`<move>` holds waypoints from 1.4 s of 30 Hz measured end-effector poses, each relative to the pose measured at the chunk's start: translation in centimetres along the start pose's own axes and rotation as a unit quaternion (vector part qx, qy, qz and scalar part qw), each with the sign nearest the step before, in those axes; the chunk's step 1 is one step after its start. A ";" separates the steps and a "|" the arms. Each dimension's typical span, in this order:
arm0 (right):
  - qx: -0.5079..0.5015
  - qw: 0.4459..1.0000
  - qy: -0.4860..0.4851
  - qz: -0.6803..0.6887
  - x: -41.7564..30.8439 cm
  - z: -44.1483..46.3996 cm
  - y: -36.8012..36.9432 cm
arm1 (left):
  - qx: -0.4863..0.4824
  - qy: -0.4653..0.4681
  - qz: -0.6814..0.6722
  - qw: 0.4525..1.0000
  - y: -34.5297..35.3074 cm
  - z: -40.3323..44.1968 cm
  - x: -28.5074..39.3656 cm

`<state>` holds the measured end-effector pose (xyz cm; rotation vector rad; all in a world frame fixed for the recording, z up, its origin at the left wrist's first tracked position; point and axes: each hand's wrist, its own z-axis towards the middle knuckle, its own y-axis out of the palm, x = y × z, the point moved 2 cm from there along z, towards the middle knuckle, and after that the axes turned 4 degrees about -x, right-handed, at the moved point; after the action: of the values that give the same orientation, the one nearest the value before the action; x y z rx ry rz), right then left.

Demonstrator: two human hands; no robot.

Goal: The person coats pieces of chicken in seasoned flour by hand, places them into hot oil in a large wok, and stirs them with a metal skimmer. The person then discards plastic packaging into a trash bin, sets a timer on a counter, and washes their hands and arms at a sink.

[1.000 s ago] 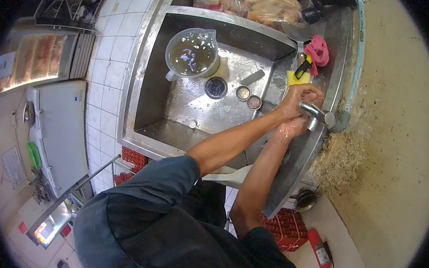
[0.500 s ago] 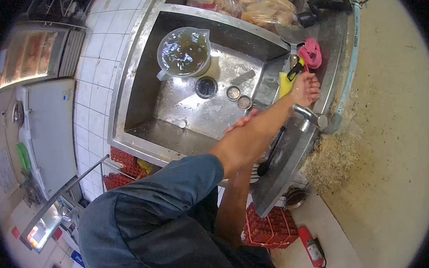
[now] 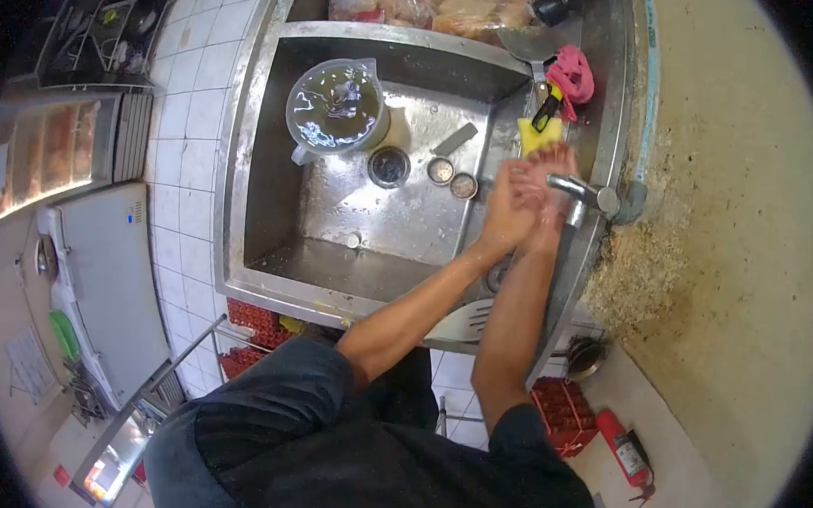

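Note:
Both hands are at the metal faucet [image 3: 583, 190] on the sink's right side. My left hand [image 3: 510, 207] lies against my right hand, its fingers reaching across the palm. My right hand [image 3: 551, 177] is under the spout, palm up, fingers apart and slightly blurred. Neither holds an object. Just above them lie a yellow sponge [image 3: 538, 136], a black-and-yellow handle [image 3: 547, 109] and a pink cloth [image 3: 573, 75]. In the basin, a jug of cloudy liquid [image 3: 337, 110] stands left of the dark drain [image 3: 388, 167], two small round metal cups [image 3: 452, 177] and a grey strip [image 3: 455, 140].
Bagged food [image 3: 477, 7] fills the upper compartment. A white slotted turner [image 3: 463, 323] lies by the sink's front edge [image 3: 329, 303]. Red crates [image 3: 561, 417], a pan [image 3: 586, 356] and a fire extinguisher [image 3: 625, 449] are below right. A white freezer [image 3: 111, 283] stands left.
My right hand has moved from beneath my left forearm up to the faucet. My left hand has drawn back from beyond the spout and now touches it. The view has shifted slightly.

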<state>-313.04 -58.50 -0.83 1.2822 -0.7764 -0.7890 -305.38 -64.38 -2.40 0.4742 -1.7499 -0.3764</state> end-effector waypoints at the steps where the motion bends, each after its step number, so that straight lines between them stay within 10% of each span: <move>1: -0.020 0.999 0.035 0.005 -0.1 0.4 0.2 | 0.021 0.027 0.068 0.997 -0.2 -1.0 0.2; 5: -0.049 0.985 -0.111 0.121 0.3 0.9 -0.5 | 0.007 -0.136 -0.009 0.991 -0.1 0.5 -0.7; 8: -0.039 0.958 -0.098 0.267 0.8 1.5 -2.1 | -0.174 -0.201 -0.341 0.902 -0.7 2.4 -0.4; 12: 0.006 0.976 -0.138 0.171 0.5 -0.3 -2.4 | -0.122 -0.056 -0.211 0.968 -0.1 5.2 -0.1; 16: -0.012 0.982 -0.089 0.169 0.5 -0.1 -1.1 | -0.101 -0.207 -0.246 0.942 -0.3 7.4 -0.9; 21: 0.059 0.989 -0.138 -0.004 -1.9 -2.8 -7.3 | -0.092 -0.019 -0.027 0.995 0.3 8.4 -2.5; 26: 0.213 0.917 -0.260 -0.213 -0.7 -3.7 -7.1 | 0.060 -0.045 -0.250 0.965 2.5 7.1 -0.4; 30: 0.374 0.788 -0.335 -0.357 0.8 -4.7 -6.2 | -0.017 0.063 0.153 0.986 1.9 6.5 0.8; 37: 0.603 0.581 -0.310 -0.450 1.9 -5.5 -5.5 | -0.011 0.217 0.376 0.901 1.8 8.1 1.5; 42: 0.527 0.687 -0.316 -0.387 2.5 -6.4 -4.2 | 0.017 0.274 0.428 0.861 2.6 8.8 1.5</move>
<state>-306.56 -57.86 -5.64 2.5353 -1.3644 -1.6458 -314.57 -62.89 -1.80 -0.1991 -1.2390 0.4025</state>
